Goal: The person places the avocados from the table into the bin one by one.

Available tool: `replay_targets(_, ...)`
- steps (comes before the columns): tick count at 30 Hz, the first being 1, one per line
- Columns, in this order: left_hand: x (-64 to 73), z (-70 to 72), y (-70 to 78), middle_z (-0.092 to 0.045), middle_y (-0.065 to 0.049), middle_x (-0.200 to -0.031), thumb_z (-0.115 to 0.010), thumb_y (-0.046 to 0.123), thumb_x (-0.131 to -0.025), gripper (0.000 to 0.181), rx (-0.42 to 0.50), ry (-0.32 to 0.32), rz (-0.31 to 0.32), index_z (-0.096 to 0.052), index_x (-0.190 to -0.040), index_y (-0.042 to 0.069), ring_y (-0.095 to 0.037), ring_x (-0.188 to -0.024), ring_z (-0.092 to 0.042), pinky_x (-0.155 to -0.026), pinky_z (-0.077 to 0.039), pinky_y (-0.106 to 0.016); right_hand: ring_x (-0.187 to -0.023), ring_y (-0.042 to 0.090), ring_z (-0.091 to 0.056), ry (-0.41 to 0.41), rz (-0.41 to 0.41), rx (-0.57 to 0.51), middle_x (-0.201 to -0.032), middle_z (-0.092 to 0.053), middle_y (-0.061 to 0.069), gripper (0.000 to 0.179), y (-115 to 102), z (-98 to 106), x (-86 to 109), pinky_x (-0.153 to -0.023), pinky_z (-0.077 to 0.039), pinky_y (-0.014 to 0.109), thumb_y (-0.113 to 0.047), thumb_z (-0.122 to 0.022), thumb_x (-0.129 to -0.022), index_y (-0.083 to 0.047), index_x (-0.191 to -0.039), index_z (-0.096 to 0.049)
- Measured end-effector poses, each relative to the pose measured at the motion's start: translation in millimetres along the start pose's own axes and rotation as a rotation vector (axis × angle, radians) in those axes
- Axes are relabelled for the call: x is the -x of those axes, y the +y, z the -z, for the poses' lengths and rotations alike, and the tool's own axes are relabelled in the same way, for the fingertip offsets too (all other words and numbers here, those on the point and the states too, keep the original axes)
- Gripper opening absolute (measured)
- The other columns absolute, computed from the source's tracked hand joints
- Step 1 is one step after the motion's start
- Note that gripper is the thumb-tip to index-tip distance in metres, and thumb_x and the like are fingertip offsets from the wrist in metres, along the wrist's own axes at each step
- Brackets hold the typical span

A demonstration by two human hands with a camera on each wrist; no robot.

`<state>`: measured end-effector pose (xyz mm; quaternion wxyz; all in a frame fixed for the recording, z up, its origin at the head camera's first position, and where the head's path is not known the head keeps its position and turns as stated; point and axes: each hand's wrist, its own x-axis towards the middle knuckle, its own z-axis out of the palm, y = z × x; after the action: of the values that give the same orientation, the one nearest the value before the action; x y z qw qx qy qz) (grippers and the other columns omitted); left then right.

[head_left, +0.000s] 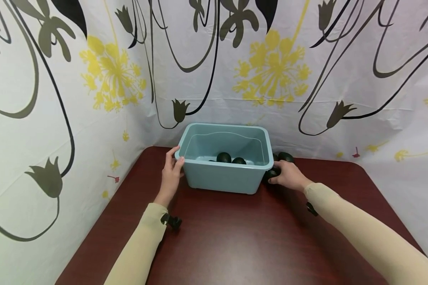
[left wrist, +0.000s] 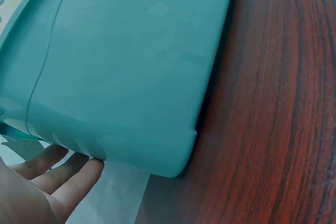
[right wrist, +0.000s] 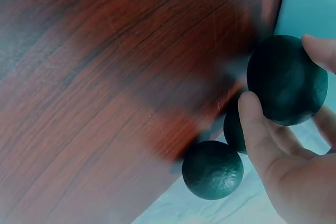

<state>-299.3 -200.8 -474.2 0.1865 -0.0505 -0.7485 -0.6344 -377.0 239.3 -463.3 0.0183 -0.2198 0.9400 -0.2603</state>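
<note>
A light blue plastic bin [head_left: 221,178] stands upright on the table with dark green avocados [head_left: 223,157] inside it. At the bin's left front corner, my left hand [head_left: 171,172] holds the rim; in the left wrist view its fingers [left wrist: 79,184] touch the side wall. My right hand [head_left: 289,175] grips an avocado [right wrist: 286,80] between thumb and fingers, just outside the bin's right side. Behind that hand, another avocado [head_left: 286,157] lies on the table. The right wrist view shows two avocados beyond the held one, the nearer-to-view one [right wrist: 212,170] in full and the other partly covered by fingers.
The dark reddish wood table [head_left: 235,237] reaches toward me from the bin. A patterned white cloth [head_left: 207,79] hangs close behind the bin and along the left side.
</note>
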Motion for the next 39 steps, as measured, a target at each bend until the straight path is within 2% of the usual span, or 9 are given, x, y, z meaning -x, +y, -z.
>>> replay_targets(7,0.3,0.2,-0.5,-0.049,-0.006,-0.147,-0.054,0.056,-0.100,0.048,-0.002,0.001,-0.001,-0.038,-0.145,0.051,-0.029,-0.126,-0.052,-0.091,-0.046,-0.067,-0.115,0.035,-0.059,-0.009,-0.023,-0.025,-0.129,-0.062,0.017,0.074,-2,6,8.6,-0.093,-0.046,0.058,-0.031,-0.083,-0.082,-0.010,-0.145,-0.050)
replay_targets(18,2.1,0.4,0.1,-0.048,-0.006,-0.148,-0.053,0.056,-0.100,0.049,-0.011,-0.003,0.007,-0.038,-0.146,0.051,-0.029,-0.126,-0.052,-0.091,-0.047,-0.065,-0.110,0.033,-0.059,0.013,-0.012,-0.015,-0.126,-0.063,0.015,0.057,-8,15,22.3,-0.091,-0.048,0.057,-0.027,-0.084,-0.082,-0.017,-0.132,-0.059)
replay_targets(25,2.4,1.1,1.3,-0.047,-0.008,-0.149,-0.053,0.051,-0.102,0.050,-0.004,-0.015,0.005,-0.036,-0.149,0.048,-0.031,-0.128,-0.050,-0.092,-0.047,-0.066,-0.112,0.032,-0.060,0.018,0.004,-0.029,-0.127,-0.063,0.014,0.058,-9,20,31.3,-0.089,-0.049,0.053,-0.024,-0.086,-0.081,-0.017,-0.132,-0.060)
replay_targets(32,2.1,1.0,0.2,-0.053,-0.009,-0.139,-0.053,0.058,-0.099,0.050,-0.020,0.002,0.011,-0.037,-0.146,0.051,-0.029,-0.123,-0.054,-0.090,-0.048,-0.065,-0.105,0.029,-0.059,0.031,0.009,-0.027,-0.124,-0.065,0.012,0.057,-14,24,36.3,-0.085,-0.050,0.047,-0.025,-0.086,-0.081,-0.018,-0.131,-0.061)
replay_targets(39,1.3,-0.2,0.1,-0.053,-0.009,-0.139,-0.053,0.058,-0.099,0.049,-0.018,0.004,0.007,-0.038,-0.145,0.051,-0.029,-0.122,-0.054,-0.090,-0.048,-0.065,-0.103,0.029,-0.059,0.047,0.019,-0.026,-0.123,-0.063,0.009,0.057,-15,27,41.2,-0.084,-0.049,0.046,-0.024,-0.086,-0.080,-0.019,-0.132,-0.062)
